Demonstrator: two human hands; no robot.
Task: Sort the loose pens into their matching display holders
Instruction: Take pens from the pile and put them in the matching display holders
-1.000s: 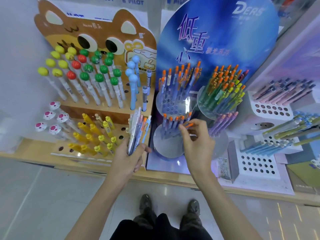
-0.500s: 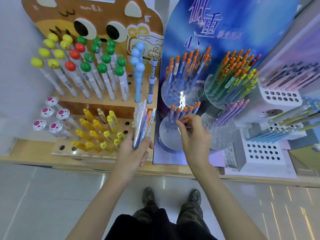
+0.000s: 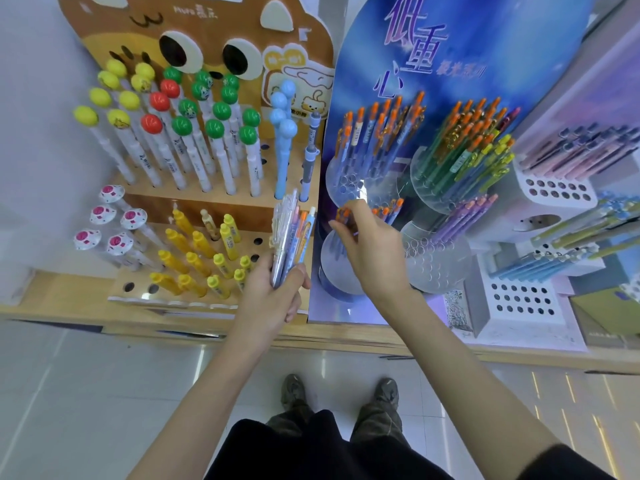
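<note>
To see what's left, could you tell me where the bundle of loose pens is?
Head view, centre: the left hand grips the bundle, between the yellow pens and the blue display board.

Location: stationery shop. Evidence: a bear-faced cardboard display stand point(image 3: 207, 46) holds rows of novelty pens point(image 3: 180, 133). A blue branded display board point(image 3: 485, 46) backs clear acrylic pen holders point(image 3: 433, 265). White perforated racks point(image 3: 519, 299) stand alongside on a wooden shelf point(image 3: 69, 296) above glossy floor tiles point(image 3: 86, 393).
</note>
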